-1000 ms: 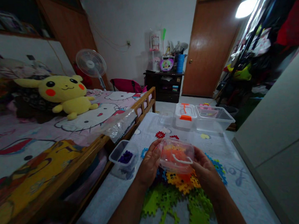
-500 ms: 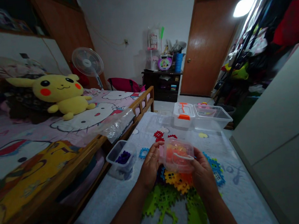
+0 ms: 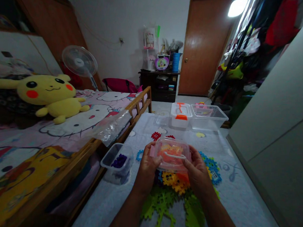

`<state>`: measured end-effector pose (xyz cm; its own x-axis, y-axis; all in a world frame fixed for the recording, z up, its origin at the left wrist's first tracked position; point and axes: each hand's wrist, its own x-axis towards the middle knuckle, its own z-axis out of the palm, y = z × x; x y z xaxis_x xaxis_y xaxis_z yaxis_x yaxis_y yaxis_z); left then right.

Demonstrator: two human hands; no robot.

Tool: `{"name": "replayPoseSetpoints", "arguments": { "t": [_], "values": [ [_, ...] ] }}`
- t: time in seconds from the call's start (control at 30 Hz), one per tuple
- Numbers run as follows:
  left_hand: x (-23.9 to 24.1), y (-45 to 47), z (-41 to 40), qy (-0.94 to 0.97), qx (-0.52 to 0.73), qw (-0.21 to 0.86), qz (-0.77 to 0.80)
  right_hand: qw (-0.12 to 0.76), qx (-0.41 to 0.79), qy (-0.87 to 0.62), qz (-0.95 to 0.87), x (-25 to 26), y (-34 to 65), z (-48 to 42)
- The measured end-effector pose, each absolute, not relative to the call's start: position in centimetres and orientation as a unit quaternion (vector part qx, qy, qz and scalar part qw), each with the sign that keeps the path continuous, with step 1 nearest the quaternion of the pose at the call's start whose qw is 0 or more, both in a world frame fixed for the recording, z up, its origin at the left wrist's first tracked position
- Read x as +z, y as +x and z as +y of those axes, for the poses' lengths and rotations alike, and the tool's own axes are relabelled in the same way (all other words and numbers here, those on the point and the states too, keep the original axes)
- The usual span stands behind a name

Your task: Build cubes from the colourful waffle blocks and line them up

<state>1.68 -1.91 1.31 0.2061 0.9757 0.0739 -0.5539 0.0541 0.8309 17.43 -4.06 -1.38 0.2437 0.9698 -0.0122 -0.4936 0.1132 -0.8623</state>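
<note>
I hold a small clear lidded box (image 3: 172, 154) with orange pieces inside and a white handle on its lid. My left hand (image 3: 146, 168) grips its left side and my right hand (image 3: 195, 171) grips its right side. The box hangs just above a pile of interlocking plastic tiles (image 3: 173, 192) in green, yellow, orange and blue on a pale mat. A clear open tub with purple pieces (image 3: 117, 162) stands to the left of my left hand.
A bed with a wooden rail (image 3: 96, 149) and a yellow plush toy (image 3: 47, 95) runs along the left. Farther up the mat stand a white box with orange latches (image 3: 181, 114) and a large clear bin (image 3: 206, 116). A grey wall panel (image 3: 275, 124) rises on the right.
Both hands keep their grip on the clear box, which has tipped to show more of its lid. The view has shifted rightward, so everything sits further left in frame.
</note>
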Motion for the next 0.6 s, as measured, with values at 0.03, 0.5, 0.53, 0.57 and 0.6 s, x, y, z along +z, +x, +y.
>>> {"name": "replayPoseSetpoints", "arguments": {
  "t": [0.03,0.5,0.53,0.57,0.6],
  "values": [
    [1.3,1.5,-1.8,0.378,0.579,0.673,0.263,0.685,0.53,-0.395,-0.307,-1.4,17.5,-4.0],
    [-1.1,1.1,-1.6,0.486,0.544,0.532,0.43,0.56,0.237,-0.612,-0.505,-2.1,17.2,-4.6],
    [-1.1,1.1,-1.6,0.505,0.538,0.511,0.441,0.552,0.221,-0.62,-0.511,-2.3,17.1,-4.6],
    [-1.1,1.1,-1.6,0.523,0.534,0.49,0.449,0.544,0.205,-0.629,-0.516,-2.5,17.0,-4.6],
    [-1.2,1.1,-1.6,0.539,0.529,0.47,0.456,0.537,0.188,-0.636,-0.521,-2.7,16.8,-4.6]
  ]
}}
